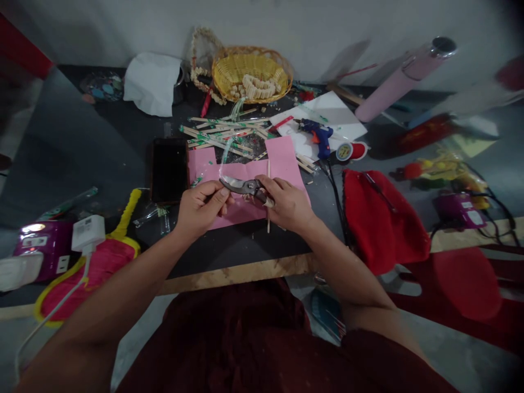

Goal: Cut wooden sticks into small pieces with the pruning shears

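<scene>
- Here, our left hand (pixel 200 208) pinches beside the tip of the shears (pixel 244 186); what it grips, we can't make out.
- Between our hands, over pink paper (pixel 245 212), these should feel stiff, moderately heavy, sharp: best held by the handles.
- Our right hand (pixel 287 203) wraps those handles.

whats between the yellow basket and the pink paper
In the head view, a loose, crisscrossed pile of thin wooden sticks, some with green markings, lies between the yellow basket and the pink paper.
</scene>
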The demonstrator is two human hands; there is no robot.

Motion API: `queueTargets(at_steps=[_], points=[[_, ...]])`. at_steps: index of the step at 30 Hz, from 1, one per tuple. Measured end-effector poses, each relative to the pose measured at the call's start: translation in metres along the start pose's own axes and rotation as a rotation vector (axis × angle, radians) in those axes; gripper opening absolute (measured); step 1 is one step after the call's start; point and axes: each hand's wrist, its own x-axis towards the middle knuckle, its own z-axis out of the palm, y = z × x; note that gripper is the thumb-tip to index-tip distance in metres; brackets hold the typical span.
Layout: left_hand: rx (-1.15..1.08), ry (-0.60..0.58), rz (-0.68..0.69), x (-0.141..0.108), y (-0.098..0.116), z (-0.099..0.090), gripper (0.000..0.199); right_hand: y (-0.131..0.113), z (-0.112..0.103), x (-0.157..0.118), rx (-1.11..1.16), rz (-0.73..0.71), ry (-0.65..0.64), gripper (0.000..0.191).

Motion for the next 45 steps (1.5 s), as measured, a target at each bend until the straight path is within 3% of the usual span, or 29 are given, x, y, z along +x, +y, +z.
queueTargets(at_steps=[4, 13, 28, 33, 37, 39, 42, 45], points=[[-0.013, 0.048, 0.008, 0.001, -0.001, 0.0, 0.019, 0.001, 0.0, 0.002, -0.024, 0.007, 0.004, 0.052], [-0.042, -0.029, -0.042, -0.001, -0.001, -0.002, 0.024, 0.002, -0.001, 0.001, -0.052, -0.039, 0.002, 0.067], [-0.129, -0.039, -0.1, -0.002, 0.002, -0.002, 0.026, 0.002, -0.003, 0.0, -0.047, -0.033, -0.001, 0.049], [-0.279, -0.123, -0.219, 0.0, 0.005, -0.001, 0.027, 0.014, -0.005, 0.005, -0.012, -0.134, -0.007, 0.07], [-0.41, -0.207, -0.333, 0.0, 0.013, -0.004, 0.029, 0.026, -0.009, 0.005, 0.049, -0.206, 0.013, 0.073], [-0.472, -0.175, -0.317, 0.002, 0.016, -0.005, 0.029, 0.034, -0.009, 0.005, 0.041, -0.13, 0.079, 0.067], [-0.466, -0.084, -0.309, 0.005, 0.015, -0.004, 0.024, 0.048, -0.009, 0.007, 0.018, 0.143, 0.219, 0.062], [-0.413, -0.083, -0.333, 0.007, 0.01, 0.0, 0.023, 0.062, -0.008, 0.008, -0.018, 0.356, 0.24, 0.066]])
